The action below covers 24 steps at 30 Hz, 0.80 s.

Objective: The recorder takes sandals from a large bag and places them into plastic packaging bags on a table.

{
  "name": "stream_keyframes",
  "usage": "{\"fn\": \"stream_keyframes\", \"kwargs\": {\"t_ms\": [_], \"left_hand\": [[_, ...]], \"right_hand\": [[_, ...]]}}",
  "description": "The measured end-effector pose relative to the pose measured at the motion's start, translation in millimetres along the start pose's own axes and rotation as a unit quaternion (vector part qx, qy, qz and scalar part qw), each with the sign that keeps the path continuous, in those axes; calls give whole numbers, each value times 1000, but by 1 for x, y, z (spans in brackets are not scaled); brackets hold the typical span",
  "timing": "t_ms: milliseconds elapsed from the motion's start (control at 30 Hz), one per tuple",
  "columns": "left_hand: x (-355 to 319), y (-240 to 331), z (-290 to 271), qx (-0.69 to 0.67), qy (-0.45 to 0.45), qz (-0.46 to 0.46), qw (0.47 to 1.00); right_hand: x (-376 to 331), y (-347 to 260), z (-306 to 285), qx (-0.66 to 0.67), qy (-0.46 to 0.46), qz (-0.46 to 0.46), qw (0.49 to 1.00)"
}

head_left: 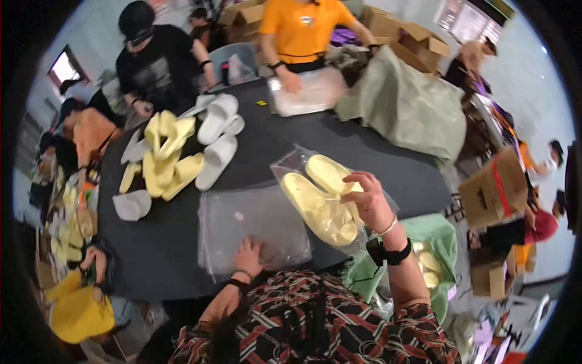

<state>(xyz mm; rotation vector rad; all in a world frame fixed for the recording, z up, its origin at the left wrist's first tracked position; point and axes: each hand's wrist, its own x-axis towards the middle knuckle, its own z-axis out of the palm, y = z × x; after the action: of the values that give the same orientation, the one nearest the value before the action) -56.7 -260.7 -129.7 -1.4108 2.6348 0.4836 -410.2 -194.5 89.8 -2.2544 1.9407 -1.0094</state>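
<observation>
My right hand (371,203) is closed at the right side of a clear bag with a pair of pale yellow slide slippers (312,209) inside. Its fingers pinch the edge by the slippers, and the bag sits tilted above the dark table. My left hand (250,256) lies flat with fingers apart on a stack of clear plastic bags (221,212). Farther left, loose yellow slippers (159,170) are heaped together, with grey slippers (217,161) beside them and one more grey slipper (132,205) nearer me.
Across the black table (260,151), a person in orange rests a hand on more clear bags (312,97). Another person in black stands at the far left. A large grey-green sack (406,100) covers the far right. By my right arm hangs a green sack (433,233) holding yellow slippers.
</observation>
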Motion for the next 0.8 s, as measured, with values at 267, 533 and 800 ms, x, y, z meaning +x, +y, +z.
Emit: {"fn": "stream_keyframes", "kwargs": {"t_ms": [267,533,800], "left_hand": [[-23,-24,29,-23,80,59,995],[-43,-53,53,-205,48,53,976],[-44,-63,56,-123,18,38,992]], "right_hand": [[56,-76,111,75,-175,-211,959],[-18,-19,212,92,-135,94,982],[-81,-17,241,170,-352,374,841]]}}
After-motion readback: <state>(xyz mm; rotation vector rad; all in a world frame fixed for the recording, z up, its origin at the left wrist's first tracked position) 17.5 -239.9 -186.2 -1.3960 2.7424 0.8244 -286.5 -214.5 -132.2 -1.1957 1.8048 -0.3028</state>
